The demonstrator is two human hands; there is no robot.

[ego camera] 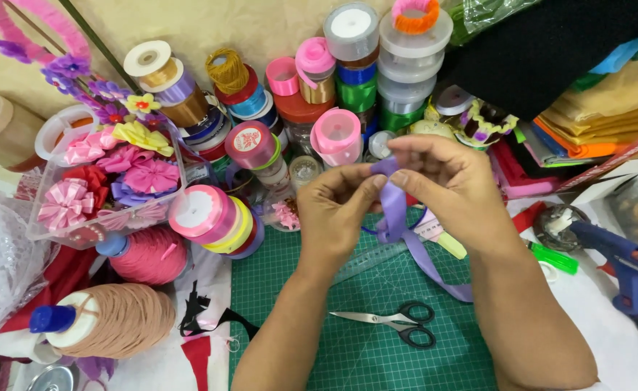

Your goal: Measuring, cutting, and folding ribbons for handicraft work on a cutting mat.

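**Lavender ribbon, folded between two hands above the cutting mat**

Item in hand: we hold a lavender ribbon above the far edge of the green cutting mat. Our left hand pinches the ribbon between thumb and forefinger, other fingers curled in. Our right hand grips the top of the fold just beside it, fingertips closed on the ribbon's upper end. The two hands touch at the pinch. A loop hangs below, and the loose tail trails toward the mat's right edge.

Handling note, as we judge it: keep the fold flat and its edges lined up, hold the pinch firm at the crossing so the satin does not slide, and let the tail hang free rather than twist.

On the mat: steel scissors with black handles, lying closed near the middle, well apart from the hands; a clear ruler beneath the ribbon.

Beyond the mat's far edge: stacked ribbon spools in pink, green, blue, gold and silver.

Left of the mat: a clear box of finished ribbon flowers, a pink yarn cone and a tan yarn cone.

Right of the mat: a blue glue gun, with folded felt sheets stacked behind it.
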